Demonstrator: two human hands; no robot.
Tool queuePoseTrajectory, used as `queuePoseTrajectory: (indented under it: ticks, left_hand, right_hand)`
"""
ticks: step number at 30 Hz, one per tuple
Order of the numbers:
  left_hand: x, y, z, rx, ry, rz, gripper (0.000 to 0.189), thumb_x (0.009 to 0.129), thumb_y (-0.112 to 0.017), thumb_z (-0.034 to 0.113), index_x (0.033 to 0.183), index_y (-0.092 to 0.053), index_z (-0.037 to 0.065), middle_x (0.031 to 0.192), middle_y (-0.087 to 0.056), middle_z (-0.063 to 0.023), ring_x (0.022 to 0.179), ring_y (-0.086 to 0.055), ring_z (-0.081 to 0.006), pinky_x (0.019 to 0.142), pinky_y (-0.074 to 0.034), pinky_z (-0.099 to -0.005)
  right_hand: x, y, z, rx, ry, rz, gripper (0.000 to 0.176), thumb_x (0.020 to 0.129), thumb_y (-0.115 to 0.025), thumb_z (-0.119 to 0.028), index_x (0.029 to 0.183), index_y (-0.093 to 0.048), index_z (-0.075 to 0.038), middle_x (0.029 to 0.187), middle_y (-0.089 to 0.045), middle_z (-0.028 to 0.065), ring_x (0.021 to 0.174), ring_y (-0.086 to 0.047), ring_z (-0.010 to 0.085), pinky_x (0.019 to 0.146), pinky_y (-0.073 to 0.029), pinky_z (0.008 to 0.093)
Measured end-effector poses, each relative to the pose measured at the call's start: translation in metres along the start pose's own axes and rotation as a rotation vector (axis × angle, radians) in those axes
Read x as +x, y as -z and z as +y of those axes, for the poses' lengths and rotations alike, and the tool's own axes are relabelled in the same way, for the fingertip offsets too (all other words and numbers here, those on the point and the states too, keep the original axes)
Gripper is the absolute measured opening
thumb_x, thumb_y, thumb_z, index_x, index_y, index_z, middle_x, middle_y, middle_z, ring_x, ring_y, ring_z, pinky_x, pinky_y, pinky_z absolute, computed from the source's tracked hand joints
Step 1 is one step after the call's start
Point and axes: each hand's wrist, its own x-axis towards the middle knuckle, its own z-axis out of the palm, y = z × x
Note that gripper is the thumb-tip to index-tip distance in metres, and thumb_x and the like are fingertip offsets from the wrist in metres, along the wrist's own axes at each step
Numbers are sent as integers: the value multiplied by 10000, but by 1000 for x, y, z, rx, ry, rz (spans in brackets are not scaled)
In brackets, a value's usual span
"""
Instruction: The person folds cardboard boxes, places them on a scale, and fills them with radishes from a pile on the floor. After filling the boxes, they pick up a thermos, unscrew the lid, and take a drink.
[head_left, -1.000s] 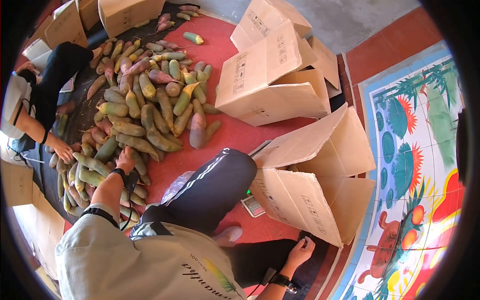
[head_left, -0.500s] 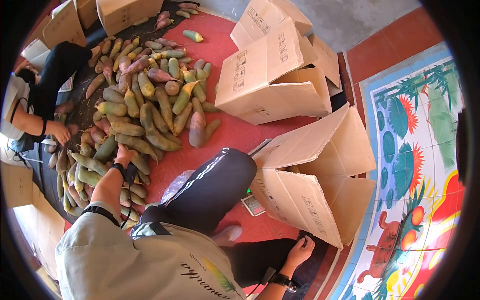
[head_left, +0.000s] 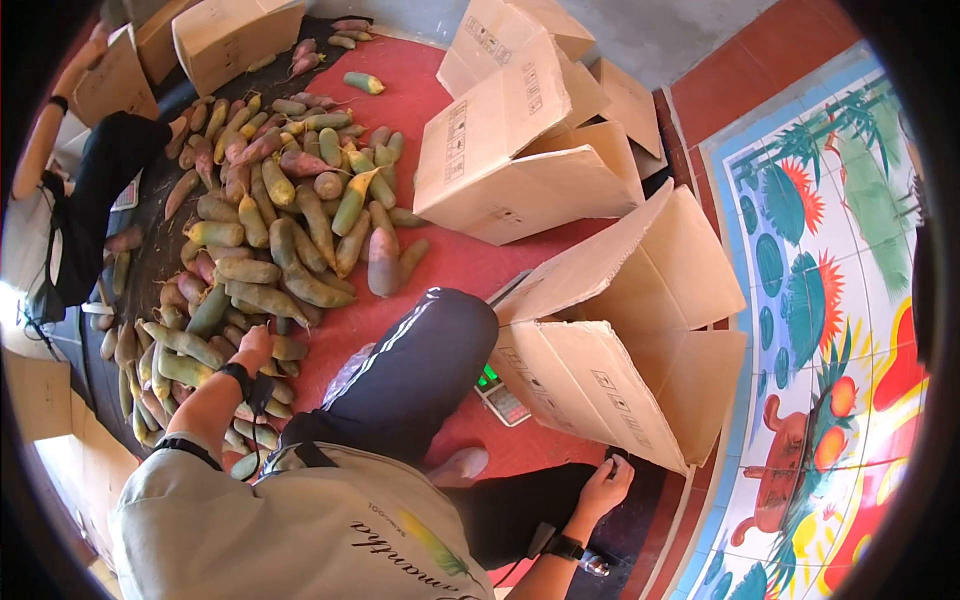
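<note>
A big heap of radishes, some green and some pinkish-purple, lies on the floor. At its near edge my left hand reaches down among the radishes and touches them. Its fingers are mostly hidden, so I cannot see whether it grips one. My right hand rests by my right knee, close to the lower corner of an open cardboard box. Its fingers are curled together around something small and dark that I cannot make out.
A digital scale with a green-lit display is partly under the box. More cardboard boxes stand behind. At the left, another person sits with one arm raised to a box. A painted tile wall is at the right.
My left hand has moved back toward me along the heap. The other person's arm has gone from the radishes up to a box. My right hand has barely moved.
</note>
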Motion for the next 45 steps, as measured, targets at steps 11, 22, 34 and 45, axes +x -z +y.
queuePoseTrajectory:
  ticks: [11, 22, 34, 45]
  left_hand:
    - [-22, 22, 44, 599, -100, -91, 188, 805, -576, 138, 951, -681, 82, 988, -669, -106, 976, -632, -220, 785, -514, -341]
    - [-28, 94, 109, -60, -553, 223, 227, 837, -526, 206, 735, -650, 45, 745, -658, -122, 735, -636, -307, 665, -487, -411]
    - [-169, 293, 323, -1358, -1199, 56, 293, 957, -451, 265, 755, -499, 58, 583, -458, -13, 513, -453, -109, 630, -459, -281]
    - [-237, 266, 457, -1334, -1232, -194, 253, 933, -499, 252, 756, -534, 75, 627, -466, 22, 586, -425, -89, 556, -339, -231]
  right_hand:
    - [-4, 4, -2, 86, -84, 61, 118, 808, -551, -47, 895, -596, 19, 886, -578, 168, 810, -581, 331, 703, -477, 388]
    - [-6, 7, -2, 131, -104, 80, 119, 818, -545, -51, 907, -595, 12, 888, -575, 153, 756, -594, 296, 665, -486, 361]
    - [-9, 9, -3, 201, -219, 66, 127, 822, -552, -61, 921, -597, 5, 917, -581, 156, 745, -607, 293, 646, -502, 354]
    - [-11, 9, 2, 217, -193, 107, 119, 812, -560, -57, 903, -597, 11, 914, -588, 158, 739, -605, 293, 646, -498, 355]
